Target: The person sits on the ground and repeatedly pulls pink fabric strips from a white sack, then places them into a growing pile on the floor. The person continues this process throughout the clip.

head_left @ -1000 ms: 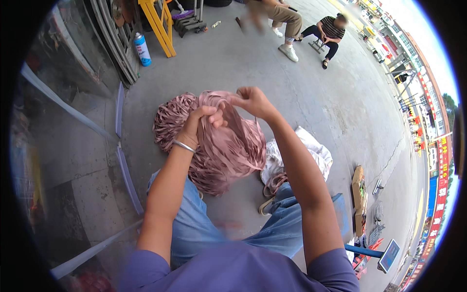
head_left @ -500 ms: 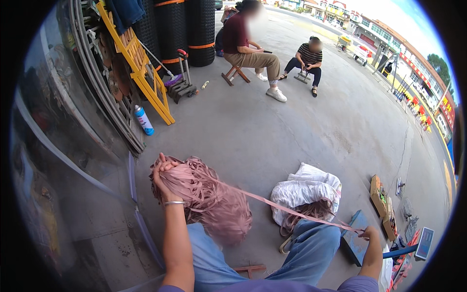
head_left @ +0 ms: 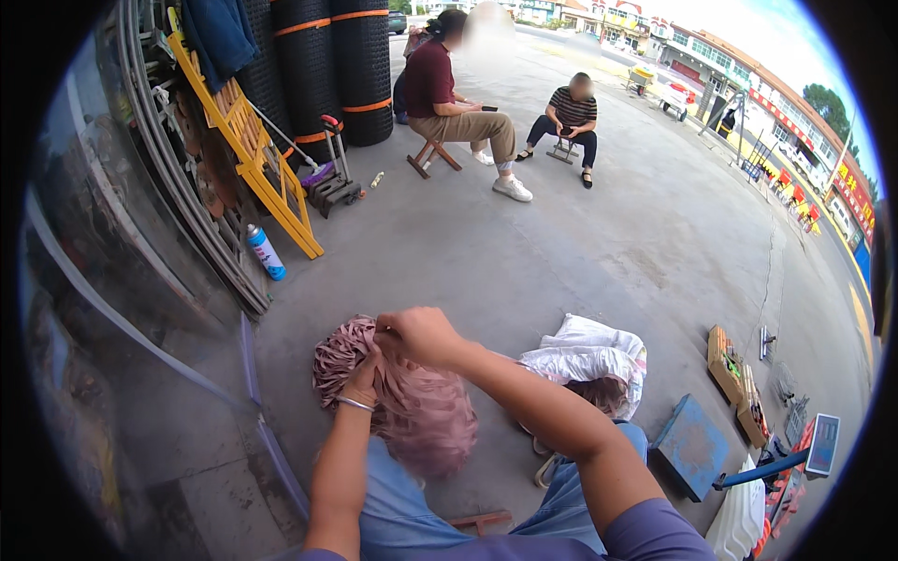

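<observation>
A large bundle of dusty-pink fabric strips [head_left: 432,416] hangs in thick loops over my left leg. My left hand [head_left: 365,376], with a silver bangle on the wrist, grips the bundle near its top. Crossing in front of me, my right arm brings my right hand [head_left: 416,335] to the same spot, its fingers pinched at the strip where it meets the bundle. The two hands almost touch, and the right fingertips are partly hidden. To the right, a white woven sack [head_left: 582,348] lies on the ground with more pink strips [head_left: 601,395] showing at its mouth.
At right stand a blue platform scale [head_left: 690,447] with a display [head_left: 822,446] and boxes of small goods [head_left: 737,379]. At left are a yellow ladder [head_left: 251,154], a spray can [head_left: 266,252] and black rolls [head_left: 360,75]. Two people sit on folding stools farther off.
My right hand has come from the far right, where it held a strip stretched out, across to my left hand. The stretched length has been gathered in.
</observation>
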The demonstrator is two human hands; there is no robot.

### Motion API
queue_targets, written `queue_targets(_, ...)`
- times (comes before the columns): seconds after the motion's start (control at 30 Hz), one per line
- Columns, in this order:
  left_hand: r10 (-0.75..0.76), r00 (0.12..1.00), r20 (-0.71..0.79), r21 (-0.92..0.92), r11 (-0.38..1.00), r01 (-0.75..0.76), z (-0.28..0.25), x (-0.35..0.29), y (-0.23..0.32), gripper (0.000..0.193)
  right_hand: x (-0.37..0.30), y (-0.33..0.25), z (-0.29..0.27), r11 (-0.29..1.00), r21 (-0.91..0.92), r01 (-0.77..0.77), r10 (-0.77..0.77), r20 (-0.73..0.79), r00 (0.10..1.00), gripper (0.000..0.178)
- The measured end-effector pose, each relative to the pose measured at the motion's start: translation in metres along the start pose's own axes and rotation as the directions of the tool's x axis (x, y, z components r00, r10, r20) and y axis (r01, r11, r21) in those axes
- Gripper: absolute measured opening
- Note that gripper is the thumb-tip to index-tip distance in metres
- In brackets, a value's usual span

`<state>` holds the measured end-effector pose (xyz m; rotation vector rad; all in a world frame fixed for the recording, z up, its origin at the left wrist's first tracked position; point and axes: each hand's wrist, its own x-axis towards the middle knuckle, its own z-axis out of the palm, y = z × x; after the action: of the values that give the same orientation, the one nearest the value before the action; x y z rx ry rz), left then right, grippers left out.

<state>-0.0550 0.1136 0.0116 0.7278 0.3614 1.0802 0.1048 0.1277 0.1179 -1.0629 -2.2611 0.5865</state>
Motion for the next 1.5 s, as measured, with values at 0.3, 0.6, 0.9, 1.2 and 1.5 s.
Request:
queue_targets(0.3,0.319,0.947,-0.042,-0.545,0.787,-0.289,-0.001,0.012,0.043,0.011,-0.188,0.194,-0.042,0.749,-0.311,-0.585,0.631,0.066,0.773,0.045)
queue_targets(0.6,0.432,0.891,-0.14,-0.519,0.734,-0.438,-0.039,-0.006,0.065,0.043,-0.528,0.181,-0.204,-0.319,-0.402,-0.858,0.904,-0.4,-0.149,0.039)
queue_targets(0.9,0.145,0.989,0.039,-0.304,0.944,-0.127,0.012,0.013,0.037,0.068,-0.193,0.06,-0.05,0.94,-0.209,-0.269,0.338,0.48,0.81,0.015)
queue_targets(1.2,0.009,0.95,0.313,-0.381,0.917,0.117,0.006,0.012,-0.005,0.06,0.04,0.023,0.0,0.999,-0.042,-0.009,0.012,0.068,0.998,0.025)
queue_targets(1.5,0.31,0.949,-0.064,-0.737,0.627,-0.255,0.008,0.024,0.036,0.029,-0.296,0.226,-0.086,0.521,-0.224,-0.824,0.819,-0.138,0.556,0.064)
